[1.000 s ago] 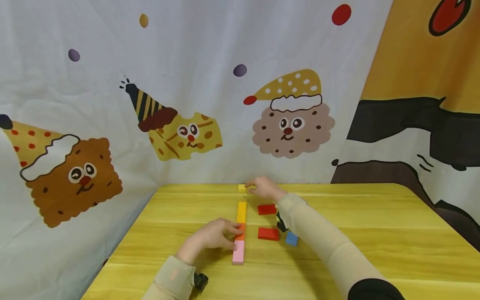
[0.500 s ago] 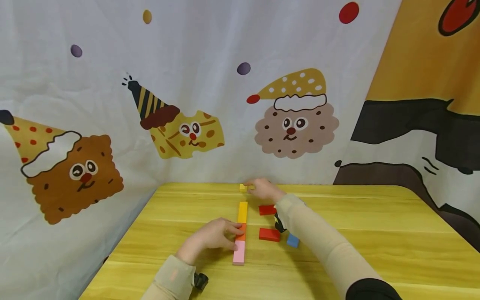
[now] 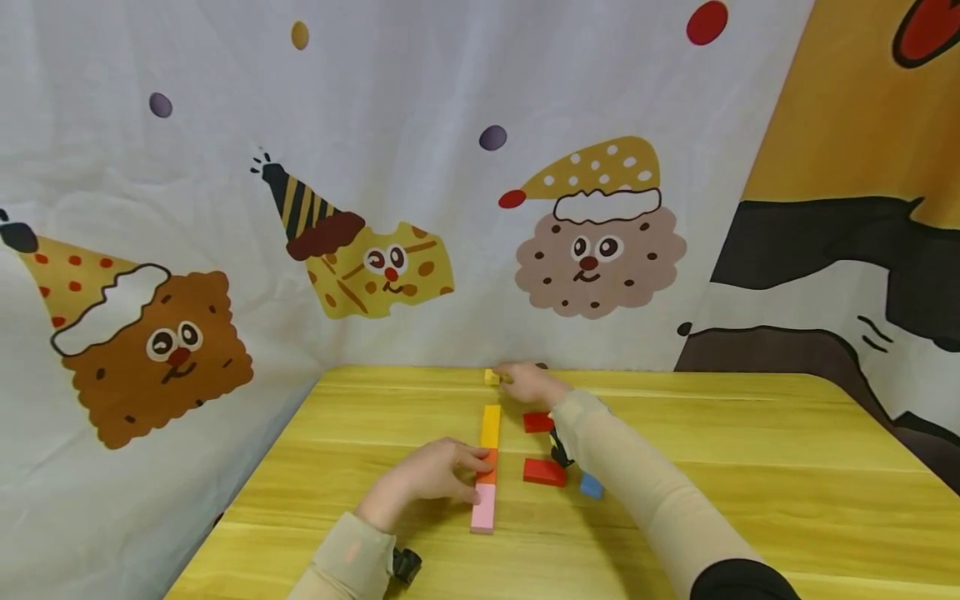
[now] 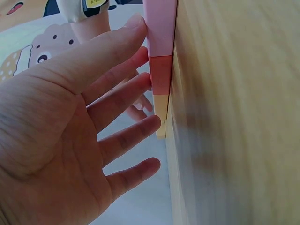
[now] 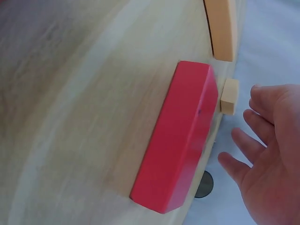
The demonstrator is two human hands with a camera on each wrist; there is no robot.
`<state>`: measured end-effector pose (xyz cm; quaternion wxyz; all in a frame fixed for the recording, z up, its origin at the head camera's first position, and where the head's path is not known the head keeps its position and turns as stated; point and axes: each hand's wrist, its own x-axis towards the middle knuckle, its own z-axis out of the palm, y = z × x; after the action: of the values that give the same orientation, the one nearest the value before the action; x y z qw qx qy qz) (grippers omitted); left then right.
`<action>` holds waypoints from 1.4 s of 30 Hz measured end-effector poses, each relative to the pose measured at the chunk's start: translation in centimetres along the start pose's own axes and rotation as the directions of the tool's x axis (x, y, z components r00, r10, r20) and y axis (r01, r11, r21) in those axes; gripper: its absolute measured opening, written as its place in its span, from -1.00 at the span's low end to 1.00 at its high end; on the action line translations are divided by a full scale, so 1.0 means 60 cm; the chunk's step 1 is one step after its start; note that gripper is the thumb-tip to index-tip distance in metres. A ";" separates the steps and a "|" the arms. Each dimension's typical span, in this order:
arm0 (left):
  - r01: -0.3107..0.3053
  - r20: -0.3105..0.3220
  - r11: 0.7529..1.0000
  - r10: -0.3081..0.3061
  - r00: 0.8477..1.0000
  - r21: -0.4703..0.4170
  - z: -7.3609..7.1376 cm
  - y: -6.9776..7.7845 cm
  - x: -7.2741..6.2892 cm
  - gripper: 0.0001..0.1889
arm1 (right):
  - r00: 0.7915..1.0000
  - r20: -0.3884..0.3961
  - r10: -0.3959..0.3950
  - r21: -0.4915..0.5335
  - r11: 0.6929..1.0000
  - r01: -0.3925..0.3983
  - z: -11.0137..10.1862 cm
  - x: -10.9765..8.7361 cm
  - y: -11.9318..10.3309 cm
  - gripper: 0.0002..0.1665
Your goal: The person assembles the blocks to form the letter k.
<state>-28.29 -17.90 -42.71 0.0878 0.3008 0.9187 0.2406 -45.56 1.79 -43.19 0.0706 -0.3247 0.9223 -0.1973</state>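
Observation:
A line of blocks runs away from me: a pink block (image 3: 483, 510), an orange block (image 3: 487, 467) and a yellow-orange block (image 3: 491, 427), end to end on the table (image 3: 360, 475). My left hand (image 3: 431, 475) lies along the line's left side, thumb by the pink block and fingertips at the orange one. Its fingers look spread and fairly straight in the left wrist view. Near the table's far edge, my right hand (image 3: 528, 383) is beside a small yellow block (image 3: 491, 377). In the right wrist view its loosely bent fingers show a gap to that block (image 5: 229, 97).
Two red blocks, a near one (image 3: 544, 472) and a far one (image 3: 536, 422), lie right of the line. A blue block (image 3: 592, 485) is partly covered by the right sleeve (image 3: 637, 475). A printed curtain (image 3: 420, 150) hangs behind the table.
My right hand's fingers have shifted slightly at the small yellow block, which now looks a little turned. My left hand stays at the line. The head view has swung slightly left.

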 end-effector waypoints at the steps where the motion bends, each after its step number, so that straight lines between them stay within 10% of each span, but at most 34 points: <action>1: -0.002 0.000 1.000 0.002 1.000 0.000 0.000 0.000 0.000 -0.50 | 1.000 0.008 0.002 -0.002 1.000 -0.002 0.001 0.000 0.001 -0.47; 42: -0.010 -0.005 1.000 0.010 1.000 0.002 0.001 0.001 0.001 -0.50 | 0.999 0.013 -0.053 -0.063 0.997 0.054 -0.004 -0.006 -0.008 -0.69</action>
<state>-28.27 -17.80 -42.75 0.0841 0.3048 0.9176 0.2410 -45.05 1.76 -42.77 0.0600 -0.3523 0.9187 -0.1682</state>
